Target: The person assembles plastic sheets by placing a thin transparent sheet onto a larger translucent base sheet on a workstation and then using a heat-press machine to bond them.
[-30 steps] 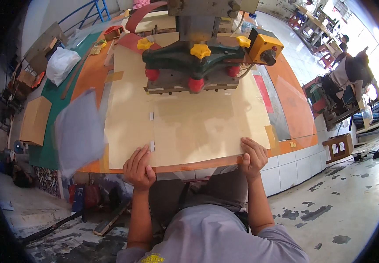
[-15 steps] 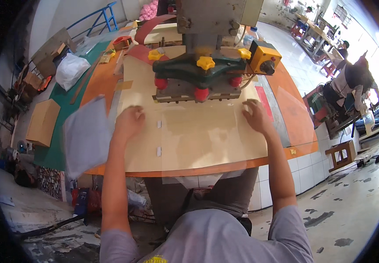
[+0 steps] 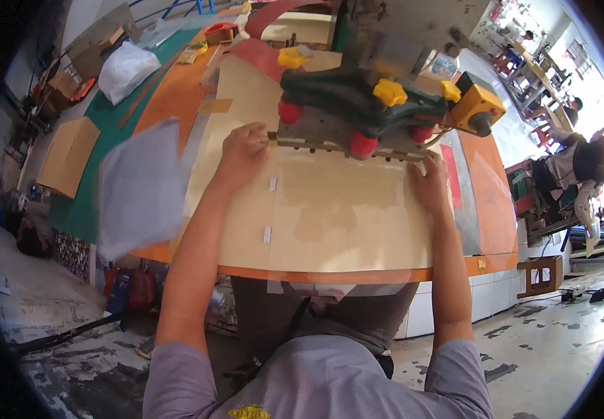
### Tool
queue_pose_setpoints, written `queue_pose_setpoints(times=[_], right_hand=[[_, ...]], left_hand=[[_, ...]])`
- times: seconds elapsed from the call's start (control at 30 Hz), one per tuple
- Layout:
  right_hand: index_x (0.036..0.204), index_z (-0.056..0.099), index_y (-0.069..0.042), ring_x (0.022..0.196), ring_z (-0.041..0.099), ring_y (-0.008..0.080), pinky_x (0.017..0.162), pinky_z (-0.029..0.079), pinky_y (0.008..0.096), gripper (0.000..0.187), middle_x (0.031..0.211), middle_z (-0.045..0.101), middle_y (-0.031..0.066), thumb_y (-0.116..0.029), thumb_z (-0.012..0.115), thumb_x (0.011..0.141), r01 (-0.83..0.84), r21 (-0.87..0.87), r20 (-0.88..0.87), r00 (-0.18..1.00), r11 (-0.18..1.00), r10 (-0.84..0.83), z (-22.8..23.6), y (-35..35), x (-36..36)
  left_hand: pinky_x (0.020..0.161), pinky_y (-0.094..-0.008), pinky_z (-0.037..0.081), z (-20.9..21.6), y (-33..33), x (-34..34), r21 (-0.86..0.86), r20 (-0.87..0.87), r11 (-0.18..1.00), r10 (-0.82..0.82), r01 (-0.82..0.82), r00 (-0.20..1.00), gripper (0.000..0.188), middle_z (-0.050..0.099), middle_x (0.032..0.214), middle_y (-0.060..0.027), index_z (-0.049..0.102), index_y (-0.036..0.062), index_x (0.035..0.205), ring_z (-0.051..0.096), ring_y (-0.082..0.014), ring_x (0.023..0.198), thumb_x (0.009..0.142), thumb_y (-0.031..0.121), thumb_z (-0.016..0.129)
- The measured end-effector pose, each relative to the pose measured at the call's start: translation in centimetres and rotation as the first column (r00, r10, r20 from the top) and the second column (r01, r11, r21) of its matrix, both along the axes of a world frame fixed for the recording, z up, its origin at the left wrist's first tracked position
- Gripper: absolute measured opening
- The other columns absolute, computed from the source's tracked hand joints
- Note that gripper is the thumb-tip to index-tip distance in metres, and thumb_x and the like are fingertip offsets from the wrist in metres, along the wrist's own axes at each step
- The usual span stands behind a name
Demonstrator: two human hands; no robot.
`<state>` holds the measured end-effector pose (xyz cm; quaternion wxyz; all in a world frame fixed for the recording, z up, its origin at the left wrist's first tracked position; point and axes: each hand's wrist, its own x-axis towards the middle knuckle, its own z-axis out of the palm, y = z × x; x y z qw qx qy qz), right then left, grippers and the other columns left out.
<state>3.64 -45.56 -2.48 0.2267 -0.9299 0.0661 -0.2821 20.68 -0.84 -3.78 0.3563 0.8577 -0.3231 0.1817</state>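
Note:
Both arms reach forward over a pale yellow board (image 3: 246, 237) under a press head with a dark green bracket (image 3: 344, 94), yellow star knobs and red round knobs. My left hand (image 3: 245, 155) is closed, fingers curled together at the left end of the flat metal plate (image 3: 316, 133) under the bracket. At the plate's right end, my right hand (image 3: 430, 183) has its fingers bent, tips close against it. What either hand grips, if anything, is too small to tell. Between them lies a glossy, see-through patch (image 3: 337, 188). Two small white tabs (image 3: 272, 184) are stuck left of it.
A stack of clear sheets (image 3: 141, 185) lies left, by a cardboard box (image 3: 69, 156) and a white bag (image 3: 126, 72) on a green mat. A yellow control box (image 3: 479, 105) hangs right of the press. People sit at machines far right.
My left hand has moved forward to the plate's left end, its fingers more curled. My right hand has come to the plate's right end. The view has shifted, so the press appears further right.

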Motion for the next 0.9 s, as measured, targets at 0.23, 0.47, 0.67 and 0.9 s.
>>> queue_pose_setpoints(times=[0.23, 0.47, 0.67, 0.9], right_hand=[[0.135, 0.074, -0.005, 0.139, 0.060, 0.0382, 0.118, 0.046, 0.0479, 0.043, 0.147, 0.066, 0.0173, -0.017, 0.079, 0.094, 0.008, 0.077, -0.128, 0.992, 0.997, 0.002, 0.6, -0.3, 0.3], [0.137, 0.073, -0.007, 0.144, 0.057, 0.0353, 0.122, 0.043, 0.0452, 0.043, 0.154, 0.063, 0.0150, -0.022, 0.078, 0.097, 0.008, 0.134, -0.201, 0.979, 0.991, 0.019, 0.6, -0.6, 0.4], [0.139, 0.073, -0.008, 0.145, 0.057, 0.0360, 0.122, 0.042, 0.0451, 0.045, 0.156, 0.062, 0.0151, -0.021, 0.078, 0.096, 0.001, 0.130, -0.216, 0.976, 0.992, 0.027, 0.9, -0.4, 0.2], [0.133, 0.078, -0.010, 0.143, 0.059, 0.0354, 0.121, 0.044, 0.0442, 0.037, 0.157, 0.061, 0.0140, -0.019, 0.078, 0.097, -0.053, 0.254, -0.201, 0.974, 0.966, 0.107, 2.0, 0.0, 0.0]], left_hand=[[0.123, -0.0496, 0.040, 0.3, -0.1, 0.7, 0.026, -0.160, 0.998, -0.059, 0.064, 0.985, 0.027, 0.065, 0.151, -0.0155, 0.080, 0.0025, 0.113, 0.057, -0.0346, 0.144, 0.091, 0.018, 0.079], [0.128, -0.0568, 0.029, -0.1, 0.3, 0.9, 0.160, -0.175, 0.985, -0.034, 0.062, 0.984, 0.034, 0.052, 0.165, -0.0152, 0.079, 0.0002, 0.117, 0.044, -0.0343, 0.156, 0.097, 0.028, 0.074], [0.129, -0.0581, 0.026, -0.6, 0.0, 1.6, 0.111, -0.232, 0.991, -0.043, 0.071, 0.972, 0.034, 0.051, 0.166, -0.0143, 0.080, 0.0038, 0.117, 0.043, -0.0339, 0.156, 0.099, 0.032, 0.074], [0.129, -0.0548, 0.027, 0.5, -0.4, 0.7, 0.066, -0.291, 0.995, -0.052, 0.075, 0.955, 0.038, 0.053, 0.165, -0.0134, 0.079, 0.0027, 0.116, 0.045, -0.0333, 0.155, 0.096, 0.035, 0.077]])
